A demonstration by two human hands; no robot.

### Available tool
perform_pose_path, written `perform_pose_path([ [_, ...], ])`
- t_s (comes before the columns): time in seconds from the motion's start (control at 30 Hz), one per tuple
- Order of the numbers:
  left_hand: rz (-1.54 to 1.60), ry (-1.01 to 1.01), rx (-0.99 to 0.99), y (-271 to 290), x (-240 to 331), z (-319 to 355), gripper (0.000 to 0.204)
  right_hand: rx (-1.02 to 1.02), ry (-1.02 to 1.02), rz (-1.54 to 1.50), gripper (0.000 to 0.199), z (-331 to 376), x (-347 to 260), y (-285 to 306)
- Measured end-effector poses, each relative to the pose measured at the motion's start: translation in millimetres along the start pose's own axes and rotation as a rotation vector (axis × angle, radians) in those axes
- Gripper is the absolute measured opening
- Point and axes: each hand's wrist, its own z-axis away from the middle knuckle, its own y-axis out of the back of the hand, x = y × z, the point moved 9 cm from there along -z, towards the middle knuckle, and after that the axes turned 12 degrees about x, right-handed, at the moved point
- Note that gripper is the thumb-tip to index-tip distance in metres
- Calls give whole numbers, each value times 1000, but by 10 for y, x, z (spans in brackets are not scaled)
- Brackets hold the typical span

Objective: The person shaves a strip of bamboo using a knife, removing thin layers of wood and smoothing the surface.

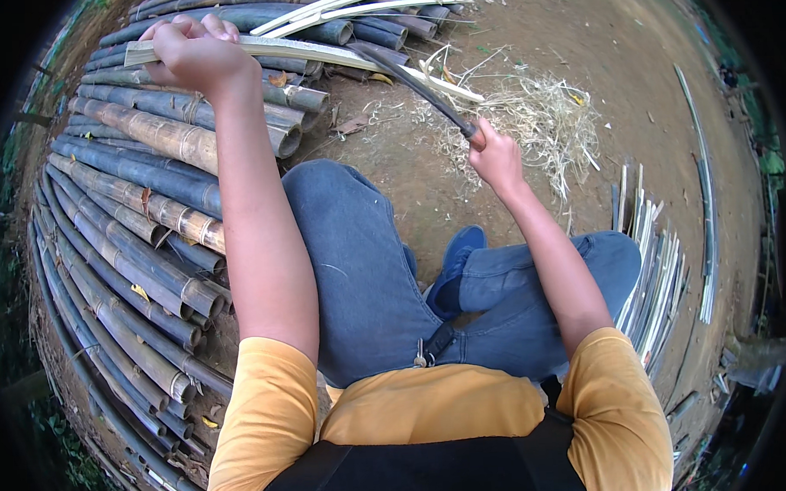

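At the upper left, my left hand (197, 51) is wrapped round a pale split bamboo strip (317, 52) near its left end. The strip slants away to the right, its far end over the shavings. My right hand (496, 155) grips the reddish-brown handle of a long, dark-bladed knife (422, 90). The blade runs up and left from that hand and crosses the strip, close to or touching it; I cannot tell which. A pile of pale bamboo shavings (549, 119) lies on the ground just beyond my right hand.
Stacked bamboo poles (148, 180) fill the left side, their cut ends facing my legs. More split strips (350, 9) rest on the poles at the top. A bundle of thin strips (658, 271) lies right of my knee, with long slats (706, 209) farther right on the dirt ground (638, 72).
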Motion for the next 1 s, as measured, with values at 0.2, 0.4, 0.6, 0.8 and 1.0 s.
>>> perform_pose_path([
  [0.2,4,-52,-41,-36,22,1,14,20,-212,60,25,-191,385,-183],
  [0.4,-60,-87,-21,-37,108,-45,8,188,81,-56,17,-89,9,-193],
  [0.6,-43,-26,-21,-152,21,74,13,79,-223,144,26,-363,901,-542],
  [0.8,-90,-77,-26,6,100,-91,16,73,-96,48,29,-298,352,-421],
  [1.0,93,-5,48,-127,45,34,27,108,-45,55,28,-350,789,-619],
])
